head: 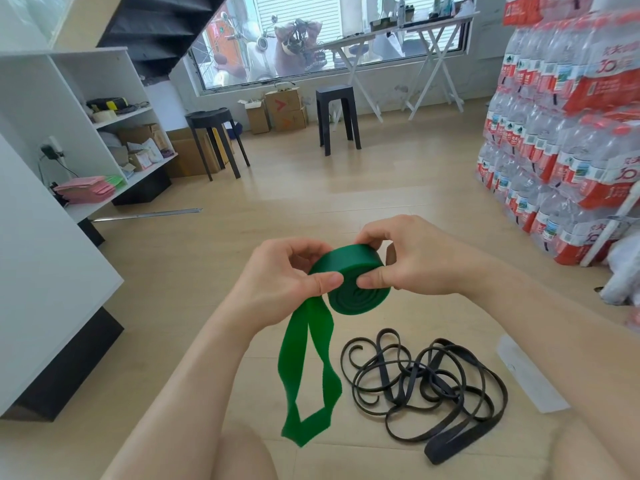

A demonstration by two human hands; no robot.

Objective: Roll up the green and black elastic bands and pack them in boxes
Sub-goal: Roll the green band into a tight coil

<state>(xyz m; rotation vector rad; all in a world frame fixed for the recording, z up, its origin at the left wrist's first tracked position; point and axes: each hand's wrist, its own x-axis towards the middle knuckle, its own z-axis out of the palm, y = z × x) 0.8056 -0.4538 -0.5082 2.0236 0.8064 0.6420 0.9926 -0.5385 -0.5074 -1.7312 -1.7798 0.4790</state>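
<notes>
— Which step is going on here?

— The green band point(360, 282) is being rolled. Most of it is sitting in a tight coil, held up in the air between both hands, above the floor point(311, 202). The left hand point(277, 275) is pinching the loose part just where it is feeding onto the coil, thumb on top. The right hand point(415, 258) is gripping the coil itself, with the thumb pressing on the flat spiral face and the fingers curling over the rim.

— How much is remaining?

— A doubled tail point(308, 375) is hanging from the left hand, twisting a little. I cannot tell whether its end is touching the floor. I am judging the green one well past halfway. The black band point(426, 386) is lying in a loose tangle on the floor, just right of the tail, with neither hand touching it.

— What is the next move asking for?

— Turning the coil while the left hand is keeping the tail flat and taut, and working that twist out before it reaches the coil. Otherwise the layers are likely to skew.

— And boxes?

— None is showing near the hands. Some cardboard boxes point(284, 110) are sitting well apart, under the window point(311, 36). I cannot tell whether they are the ones meant.

— The room?

— Pale wood flooring, two dark stools point(337, 116), white shelves point(114, 116) on the left, and stacked packs of bottled water point(561, 133) on the right.
</notes>
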